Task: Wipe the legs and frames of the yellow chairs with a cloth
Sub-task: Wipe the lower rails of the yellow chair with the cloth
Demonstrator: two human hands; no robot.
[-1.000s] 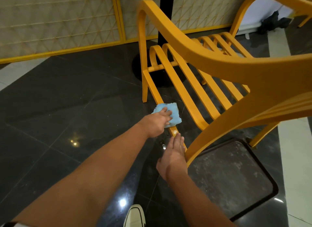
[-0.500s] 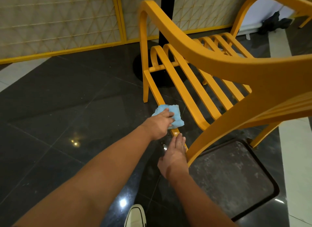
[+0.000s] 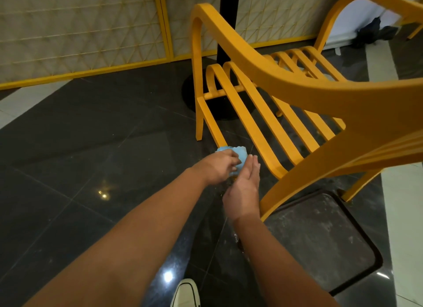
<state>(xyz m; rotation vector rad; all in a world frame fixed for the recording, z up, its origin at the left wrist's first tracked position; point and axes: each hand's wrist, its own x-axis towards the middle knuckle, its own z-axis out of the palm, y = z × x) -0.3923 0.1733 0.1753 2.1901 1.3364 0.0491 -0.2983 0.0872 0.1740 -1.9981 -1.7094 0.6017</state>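
Note:
A yellow chair (image 3: 286, 82) with a slatted seat fills the upper right of the head view. Its low side rail (image 3: 211, 123) runs from the front leg down toward my hands. My left hand (image 3: 217, 167) grips a crumpled light blue cloth (image 3: 238, 153) on the near end of that rail. My right hand (image 3: 242, 187) sits just right of the cloth with its fingers straight, their tips reaching up beside the cloth. The rail's near end is hidden behind both hands.
Glossy dark floor tiles (image 3: 91, 158) lie to the left. A black table pedestal (image 3: 219, 96) stands behind the chair. A dark square mat (image 3: 320, 242) lies under the chair's rear leg. My white shoe (image 3: 185, 294) is at the bottom edge. Yellow-framed screens (image 3: 80, 32) line the back.
My left hand has slid the cloth down the rail toward me. My right hand has lifted off the rail and moved up against the cloth.

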